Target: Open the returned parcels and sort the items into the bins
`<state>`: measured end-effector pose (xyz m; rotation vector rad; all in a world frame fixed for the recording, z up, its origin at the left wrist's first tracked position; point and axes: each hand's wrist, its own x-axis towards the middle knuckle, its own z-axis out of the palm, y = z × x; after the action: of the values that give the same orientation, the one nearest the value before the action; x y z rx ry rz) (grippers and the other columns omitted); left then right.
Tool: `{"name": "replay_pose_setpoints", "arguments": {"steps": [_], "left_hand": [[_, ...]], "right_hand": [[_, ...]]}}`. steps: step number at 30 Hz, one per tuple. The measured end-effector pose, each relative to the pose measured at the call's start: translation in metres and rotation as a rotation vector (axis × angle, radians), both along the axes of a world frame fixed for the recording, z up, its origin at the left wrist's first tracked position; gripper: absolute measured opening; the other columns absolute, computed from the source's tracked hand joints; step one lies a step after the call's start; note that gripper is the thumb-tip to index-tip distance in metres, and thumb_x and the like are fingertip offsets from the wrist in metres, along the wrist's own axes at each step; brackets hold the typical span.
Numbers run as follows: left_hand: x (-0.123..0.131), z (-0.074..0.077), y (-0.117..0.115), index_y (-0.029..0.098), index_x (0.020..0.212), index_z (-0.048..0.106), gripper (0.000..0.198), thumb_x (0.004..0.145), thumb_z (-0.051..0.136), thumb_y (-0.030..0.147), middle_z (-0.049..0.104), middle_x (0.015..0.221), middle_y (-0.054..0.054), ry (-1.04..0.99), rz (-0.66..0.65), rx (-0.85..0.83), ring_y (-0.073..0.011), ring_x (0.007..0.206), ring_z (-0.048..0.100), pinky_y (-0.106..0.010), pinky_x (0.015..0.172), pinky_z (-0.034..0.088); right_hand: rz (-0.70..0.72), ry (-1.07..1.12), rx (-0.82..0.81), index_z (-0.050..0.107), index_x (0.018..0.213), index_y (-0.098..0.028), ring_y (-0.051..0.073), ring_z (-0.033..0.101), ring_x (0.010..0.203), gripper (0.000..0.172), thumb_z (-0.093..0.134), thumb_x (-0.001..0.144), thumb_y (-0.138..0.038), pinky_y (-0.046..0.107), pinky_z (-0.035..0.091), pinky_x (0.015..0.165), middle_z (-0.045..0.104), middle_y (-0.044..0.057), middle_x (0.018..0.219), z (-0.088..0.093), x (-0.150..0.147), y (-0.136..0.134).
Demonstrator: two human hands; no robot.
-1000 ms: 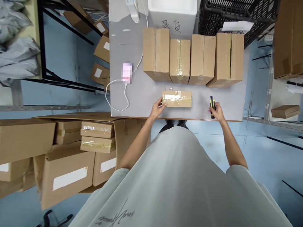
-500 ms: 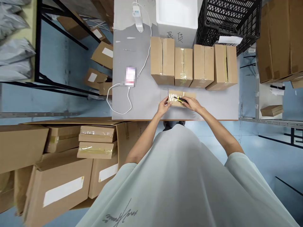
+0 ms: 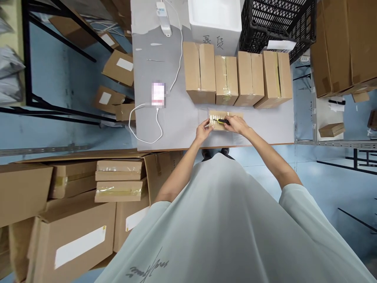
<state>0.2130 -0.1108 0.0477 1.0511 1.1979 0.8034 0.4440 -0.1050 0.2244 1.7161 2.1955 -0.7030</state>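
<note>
In the head view, counting one small taped box point(image 3: 219, 126), one black-and-yellow cutter point(image 3: 223, 121), four larger cartons point(image 3: 226, 74) in a row, one white bin point(image 3: 200, 36), one black crate point(image 3: 253, 41) and, at lower left, two slim taped boxes point(image 3: 119, 190). Finding the small taped box lying on the grey table point(image 3: 262, 127), between the row and the near edge. Reaching forward and inward with both forearms. Touching the box's left end with the left hand point(image 3: 204, 130), holding thumb and fingers slightly apart; being unable to tell how firmly. Clamping the fingers of the right hand point(image 3: 236, 124) around the cutter, pointing its tip left over the tape; being unable to tell whether touching. Seeing the white bin standing open behind the cartons, bearing handwritten characters; seeing the black crate beside it, bearing white paper. Seeing the slim boxes lying stacked inside a large open carton point(image 3: 160, 165), among other boxes.
</note>
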Motion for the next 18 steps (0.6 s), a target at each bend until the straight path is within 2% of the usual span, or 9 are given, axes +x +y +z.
{"name": "replay_pose_setpoints", "arguments": {"steps": [4,8,11,16,18], "left_hand": [[-0.011,-0.001,0.006,0.014,0.149,0.075,0.086,0.079,0.096,0.061,0.075,0.155,-0.023,0.005,-0.046,0.000,-0.0401,0.144,0.072,-0.061,0.117,0.064],[-0.016,-0.001,0.011,0.014,0.150,0.075,0.095,0.071,0.102,0.061,0.080,0.143,-0.022,0.013,-0.057,-0.003,-0.0375,0.131,0.078,-0.058,0.113,0.066],[-0.015,0.000,0.013,0.016,0.155,0.072,0.101,0.068,0.103,0.059,0.081,0.142,-0.021,0.025,-0.040,-0.009,-0.0341,0.117,0.082,-0.056,0.109,0.068],[-0.012,0.003,0.012,0.009,0.163,0.065,0.106,0.076,0.099,0.059,0.080,0.140,-0.024,0.074,-0.055,-0.017,-0.0348,0.112,0.082,-0.057,0.108,0.067],[-0.013,0.004,0.013,0.011,0.168,0.061,0.105,0.081,0.095,0.058,0.080,0.139,-0.023,0.106,-0.069,-0.005,-0.0326,0.109,0.082,-0.055,0.108,0.066]], "right_hand": [[0.080,0.000,0.014,0.074,0.147,-0.014,0.044,0.078,0.125,0.046,0.051,0.116,-0.038,0.050,0.058,0.105,0.083,0.024,0.137,0.011,-0.008,0.005],[0.107,-0.017,-0.004,0.076,0.148,-0.015,0.042,0.076,0.127,0.046,0.051,0.118,-0.039,0.048,0.056,0.107,0.083,0.023,0.137,0.014,-0.016,0.012],[0.107,-0.025,-0.002,0.077,0.147,-0.016,0.041,0.077,0.127,0.045,0.051,0.119,-0.039,0.048,0.055,0.107,0.084,0.022,0.136,0.013,-0.019,0.014],[0.124,-0.025,0.009,0.078,0.146,-0.014,0.042,0.077,0.128,0.045,0.051,0.119,-0.039,0.049,0.056,0.108,0.083,0.024,0.138,0.011,-0.021,0.013],[0.142,-0.029,0.023,0.079,0.144,-0.013,0.041,0.078,0.128,0.047,0.050,0.120,-0.041,0.048,0.057,0.107,0.083,0.024,0.137,0.011,-0.023,0.014]]}}
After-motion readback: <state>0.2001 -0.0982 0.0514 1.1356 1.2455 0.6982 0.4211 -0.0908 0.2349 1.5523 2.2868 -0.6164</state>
